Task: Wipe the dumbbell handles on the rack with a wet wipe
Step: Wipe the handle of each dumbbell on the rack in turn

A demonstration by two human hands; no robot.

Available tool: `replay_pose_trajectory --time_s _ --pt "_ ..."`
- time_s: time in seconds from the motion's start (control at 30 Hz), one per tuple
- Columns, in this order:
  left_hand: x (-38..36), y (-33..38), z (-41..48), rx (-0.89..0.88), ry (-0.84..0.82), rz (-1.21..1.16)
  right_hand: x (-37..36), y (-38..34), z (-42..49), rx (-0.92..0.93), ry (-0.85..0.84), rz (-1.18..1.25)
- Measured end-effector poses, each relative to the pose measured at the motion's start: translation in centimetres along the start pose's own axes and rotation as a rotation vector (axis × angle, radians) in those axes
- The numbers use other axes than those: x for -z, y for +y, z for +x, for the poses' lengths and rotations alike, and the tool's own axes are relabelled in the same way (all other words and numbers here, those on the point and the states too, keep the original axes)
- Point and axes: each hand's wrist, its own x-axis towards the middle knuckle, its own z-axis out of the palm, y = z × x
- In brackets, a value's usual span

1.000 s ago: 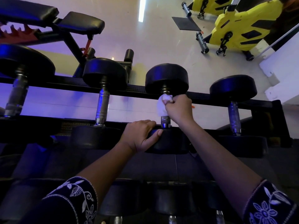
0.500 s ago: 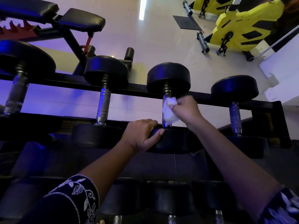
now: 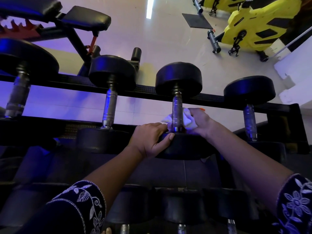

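Behind handle [image 3: 177,112], wet wipe [image 3: 188,119] half hidden, right hand [image 3: 200,122] gripping

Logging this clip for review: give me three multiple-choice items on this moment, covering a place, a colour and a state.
1. Where is the crumpled white wet wipe?
A. On the floor
B. Against the knurled metal handle of the upper row's third dumbbell from the left
C. On a bench pad

2. What colour is the plastic body of the exercise bike?
A. Red
B. Yellow
C. White

3. What is the left hand doing?
A. Hanging free
B. Holding the wipe
C. Gripping that dumbbell's near black round head

Answers: B, the right hand holds it at the handle's near end; B, its shell is yellow; C, thumb and fingers curl round the head's edge.
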Motion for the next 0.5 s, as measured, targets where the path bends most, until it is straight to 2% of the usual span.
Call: replay_pose_trajectory --time_s 0.1,0.2,0.3,0.4,0.5 --pt "-0.1 0.0 0.1 0.004 -0.009 -0.007 0.1 -1.7 0.2 0.029 0.13 -0.069" --pt "-0.2 0.0 0.1 0.015 -0.013 0.002 -1.4 -3.6 0.2 0.172 0.192 -0.128" --pt "-0.1 0.1 0.1 0.02 0.0 -0.008 -2.6 -2.6 -1.6 0.256 0.203 -0.425" --pt "-0.1 0.0 0.1 0.01 0.012 -0.006 -0.9 0.4 -3.9 0.218 0.398 -0.856" --pt "-0.1 -0.1 0.2 0.022 -0.004 0.018 -1.1 1.8 -4.5 0.332 0.602 -1.159"
